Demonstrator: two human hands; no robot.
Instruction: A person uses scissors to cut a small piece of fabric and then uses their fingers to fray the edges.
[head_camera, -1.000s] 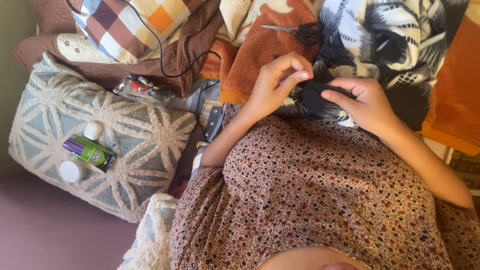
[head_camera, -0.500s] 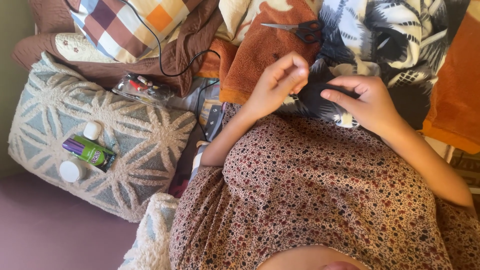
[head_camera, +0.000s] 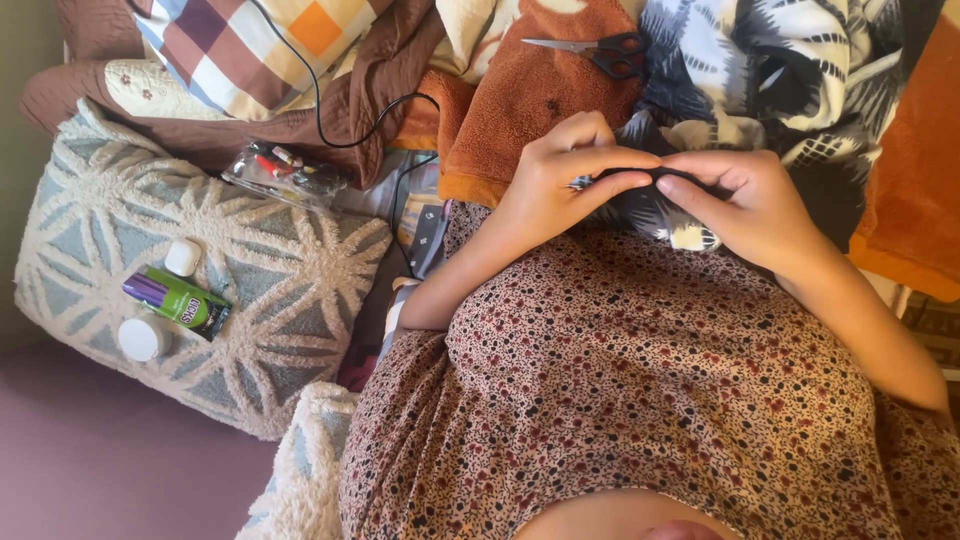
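Since the earlier frame your left hand (head_camera: 555, 185) and right hand (head_camera: 745, 200) came together, fingertips both pinched on the dark black-and-white patterned fabric (head_camera: 650, 205), just below the black-handled steel scissors (head_camera: 590, 50); the sewing work continues.

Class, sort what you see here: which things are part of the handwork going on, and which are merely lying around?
In hand:
left hand
right hand
dark patterned fabric, pinched between both hands

Lying about:
scissors on the orange blanket
green and purple tube and two white caps on the tufted cushion
clear pouch
black cable
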